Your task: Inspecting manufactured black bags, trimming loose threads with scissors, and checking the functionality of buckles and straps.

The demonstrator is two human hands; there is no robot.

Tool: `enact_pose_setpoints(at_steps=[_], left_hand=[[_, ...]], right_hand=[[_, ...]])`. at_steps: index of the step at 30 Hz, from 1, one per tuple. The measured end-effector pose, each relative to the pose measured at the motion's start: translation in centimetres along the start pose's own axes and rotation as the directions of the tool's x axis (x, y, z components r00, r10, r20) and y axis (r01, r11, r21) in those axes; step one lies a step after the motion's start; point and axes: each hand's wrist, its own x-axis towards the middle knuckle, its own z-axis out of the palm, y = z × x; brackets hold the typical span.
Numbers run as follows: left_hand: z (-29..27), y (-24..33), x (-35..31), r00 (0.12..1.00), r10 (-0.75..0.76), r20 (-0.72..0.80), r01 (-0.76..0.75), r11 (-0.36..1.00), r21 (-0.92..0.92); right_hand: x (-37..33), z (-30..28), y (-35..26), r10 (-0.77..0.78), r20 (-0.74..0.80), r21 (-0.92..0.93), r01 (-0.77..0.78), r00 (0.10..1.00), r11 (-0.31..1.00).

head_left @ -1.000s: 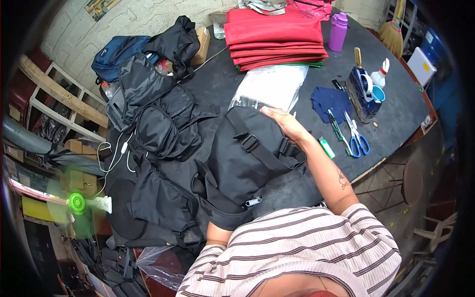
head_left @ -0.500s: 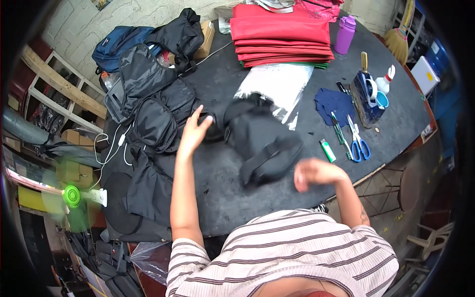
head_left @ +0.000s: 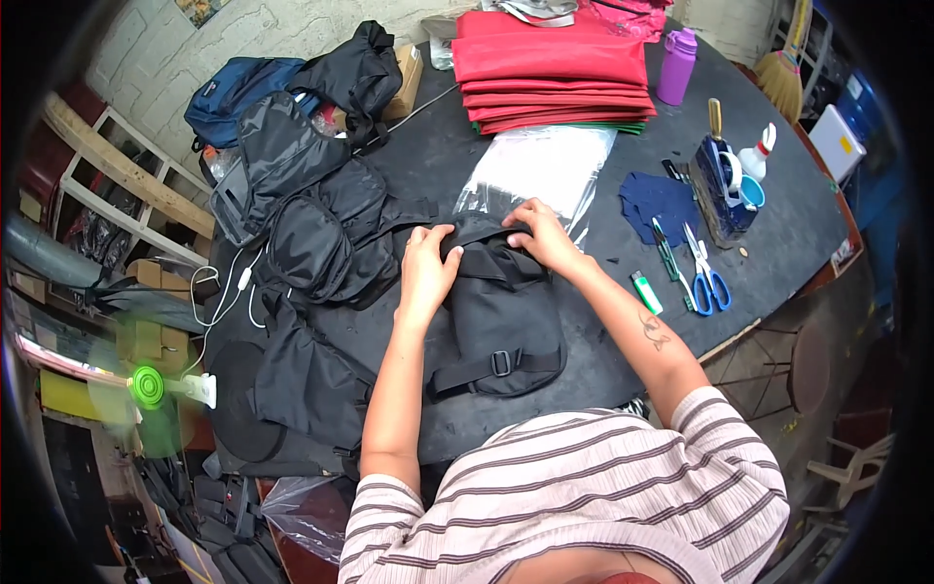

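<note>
A black fabric bag (head_left: pixel 506 316) lies on the dark table right in front of me, its strap and buckle at the end nearest my body. Both hands are at its far end. My left hand (head_left: pixel 428 263) has thumb and fingers curled on the upper left edge of the bag. On the other side, my right hand (head_left: pixel 541 238) pinches the opening edge of the same bag, the fingertips partly tucked behind the fabric. A stack of clear plastic bags (head_left: pixel 535 165) lies just beyond it.
More black bags (head_left: pixel 311 243) heap up at the left, beside a white cable (head_left: pixel 243 277) and a green fan (head_left: pixel 148 386). Folded red fabric (head_left: pixel 550 73) and a purple bottle (head_left: pixel 678 66) stand at the back. Blue-handled scissors (head_left: pixel 708 287) and a green lighter (head_left: pixel 645 292) lie right.
The black bag was blurred in motion and now lies still, buckle end toward me. My right hand has moved up and inward onto it; my left hand has come right to its edge.
</note>
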Motion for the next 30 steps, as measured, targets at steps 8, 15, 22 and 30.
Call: enact_pose_setpoints(at_steps=[8, 15, 22, 30], left_hand=[[1.5, 0.4, -1.1, 0.934, -0.165, 0.316, 0.325, 0.759, -0.565], [-6.7, 9.4, 3.1, 0.770, -0.438, 0.464, 0.536, 0.047, -0.843], [-8.5, 12.9, 7.3, 0.944, 0.043, -0.328, -0.251, 0.738, -0.627], [1.2, 7.6, 10.5, 0.984, -0.092, -0.151, 0.006, 0.871, -0.491]], right_hand=[[1.6, -0.6, -4.4, 0.171, 0.579, 0.800, -0.596, 0.797, 0.071], [3.2, -7.6, -4.7, 0.285, 0.418, 0.734, -0.506, 0.862, 0.453], [2.9, -8.8, -15.1, -0.363, -0.639, -0.119, 0.379, 0.678, 0.918], [0.3, -1.4, -9.8, 0.449, -0.021, 0.706, -0.304, 0.893, 0.639]])
